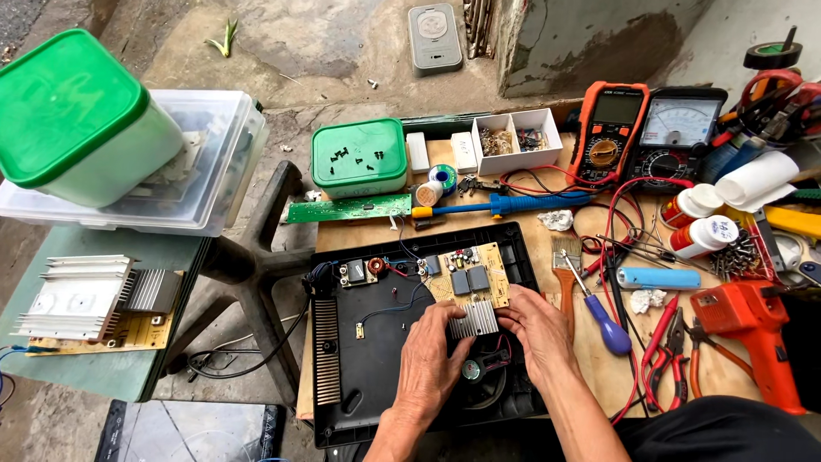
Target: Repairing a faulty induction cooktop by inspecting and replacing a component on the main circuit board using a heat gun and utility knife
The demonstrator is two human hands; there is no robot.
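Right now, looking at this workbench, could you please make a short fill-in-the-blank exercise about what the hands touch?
1. Both hands, left hand and right hand, touch a ribbed metal ____ on the circuit board.
2. The board sits in an open ____ plastic casing.
3. The screwdriver right of the casing has a ____ handle.

Missing words: heatsink; black; purple

Heatsink (473,318) on circuit board (469,275) in casing (359,359), screwdriver (599,312) to rt.

Screens: orange digital multimeter (608,128) far side of worktop (590,342), grey rectangular display; black analog meter (682,128) just right of it, white dial face. Packages: 2 white bottles, red labels (699,221); white 2-compartment box (516,141); green-lid tubs (359,156).
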